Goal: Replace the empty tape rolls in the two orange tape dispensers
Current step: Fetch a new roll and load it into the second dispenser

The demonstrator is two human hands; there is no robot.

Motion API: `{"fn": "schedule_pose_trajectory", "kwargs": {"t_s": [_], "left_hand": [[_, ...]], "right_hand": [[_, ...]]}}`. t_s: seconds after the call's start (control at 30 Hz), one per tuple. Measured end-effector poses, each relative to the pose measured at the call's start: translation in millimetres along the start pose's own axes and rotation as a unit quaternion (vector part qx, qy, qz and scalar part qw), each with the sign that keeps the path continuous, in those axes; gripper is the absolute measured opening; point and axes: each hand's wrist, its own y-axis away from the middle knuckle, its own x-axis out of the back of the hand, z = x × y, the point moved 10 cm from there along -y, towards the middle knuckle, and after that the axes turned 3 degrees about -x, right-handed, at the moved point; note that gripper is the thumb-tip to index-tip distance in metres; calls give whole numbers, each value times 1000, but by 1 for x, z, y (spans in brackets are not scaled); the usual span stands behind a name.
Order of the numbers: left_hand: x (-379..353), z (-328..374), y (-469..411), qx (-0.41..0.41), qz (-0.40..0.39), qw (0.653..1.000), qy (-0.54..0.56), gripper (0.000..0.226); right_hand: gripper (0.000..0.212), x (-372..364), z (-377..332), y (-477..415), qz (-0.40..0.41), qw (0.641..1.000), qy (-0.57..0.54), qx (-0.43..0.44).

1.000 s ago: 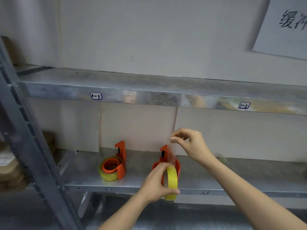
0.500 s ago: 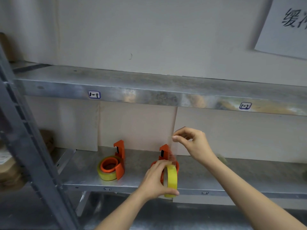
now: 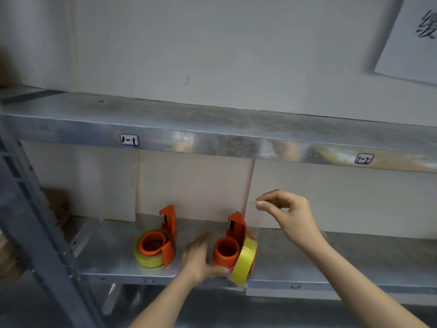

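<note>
Two orange tape dispensers stand on the lower metal shelf (image 3: 307,263). The left dispenser (image 3: 169,233) carries a pale yellow roll (image 3: 147,261) around its hub. The right dispenser (image 3: 236,229) shows a bare orange hub (image 3: 225,250). A yellow tape roll (image 3: 244,260) leans on edge against it at the shelf's front lip. My left hand (image 3: 198,258), blurred, lies spread just left of that hub, its thumb touching the roll's lower rim. My right hand (image 3: 289,214) is raised to the right, pinching the end of a clear tape strip (image 3: 255,221) drawn up from the roll.
An upper metal shelf (image 3: 212,138) with small labels overhangs the work area. A grey upright post (image 3: 35,221) slants down the left side. Cardboard panels back the lower shelf. Brown boxes sit at far left behind the post. A paper sheet (image 3: 411,39) hangs top right.
My left hand has come off the yellow roll and slid left, uncovering the right dispenser's hub. My right hand has drawn the tape end further right.
</note>
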Motion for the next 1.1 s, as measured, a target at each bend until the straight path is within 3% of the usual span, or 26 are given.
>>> {"fn": "schedule_pose_trajectory", "kwargs": {"t_s": [0.2, 0.47, 0.77, 1.1], "left_hand": [[-19, -7, -19, 12, -17, 998, -56, 98], [-15, -1, -26, 4, -7, 1000, -23, 83], [-1, 13, -5, 14, -90, 978, 188, 79], [-4, 14, 9, 32, -167, 950, 261, 86]], "right_hand": [[21, 0, 2, -7, -3, 1000, 6, -3], [24, -1, 9, -14, -20, 1000, -3, -17], [16, -10, -4, -23, -33, 999, -18, -14], [16, -35, -9, -32, -59, 997, -54, -21]]}}
